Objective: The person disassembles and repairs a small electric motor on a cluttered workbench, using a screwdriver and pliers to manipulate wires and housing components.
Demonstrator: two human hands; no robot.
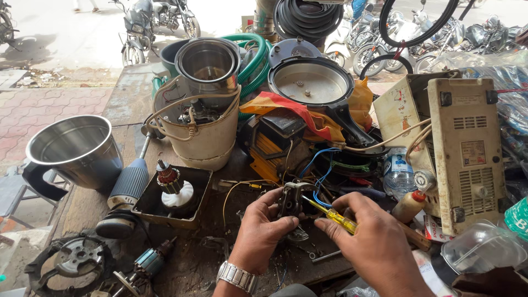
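Two hands at the near edge of the tabletop (137,110). Left hand (257,231), wristwatch (237,276) on the wrist, is closed around a small grey switch block (290,201) with blue wires (319,176) running off its top — block held just above the cluttered surface, near centre. Right hand (374,242) grips a yellow-handled screwdriver (338,219); its metal tip meets the block's right side. Left of the hands: a black tray (148,206) holding a motor armature (173,190) with a white fan; beside it a ribbed grey housing (129,184). Near-left corner: a round black grate-like part (69,264) and a small blue wound rotor (149,261). Right of the hands: a small glue bottle (410,206) with red cap, a clear plastic water bottle (397,173), a clear plastic lid (481,247). Further back — a cream mixer base (203,137) bearing a steel jar (209,63), a cream vented appliance casing (467,148) standing on end, a pressure-cooker lid (311,82) on orange cloth (286,107). Left edge: a large steel jar (74,148). Beyond, a green hose (256,55), then parked motorcycles (154,22) on the pavement.
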